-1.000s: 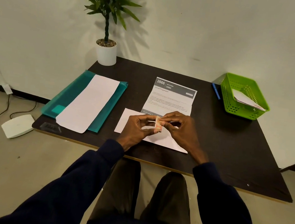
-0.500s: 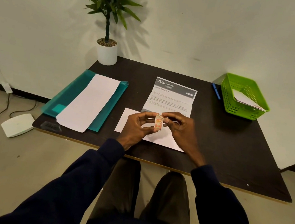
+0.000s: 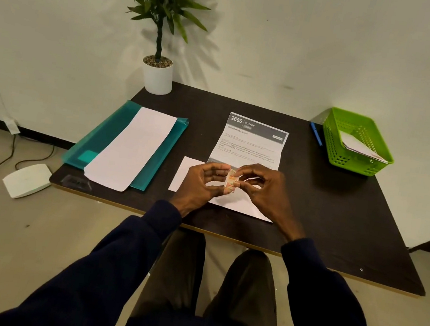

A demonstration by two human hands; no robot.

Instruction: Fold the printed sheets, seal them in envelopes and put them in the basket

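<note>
At frame centre, left hand (image 3: 200, 182) and right hand (image 3: 265, 188) pinch a small orange strip (image 3: 231, 182) above the envelope (image 3: 188, 173); likely sealing step. Sheet (image 3: 251, 145) lies just behind, creased but unfolded; basket (image 3: 354, 163) upper right. Next: fold and insert sheet

— What did I have in view of the person from the head camera?

— Two long sleeves (image 3: 126, 255), dark navy, plain cloth, no print or logo that I could pick out. They ran right down to the wrists and ended in snug cuffs.

— And the hands?

— Bare. The left hand (image 3: 200, 185) and the right hand (image 3: 264, 190) wore no gloves; I saw no rings or watch.

— Anything lower down?

— Dark olive-brown trousers (image 3: 244, 288) over both legs, plain too. The bottom edge showed more of that navy top, too dark for me to read any detail.
</note>
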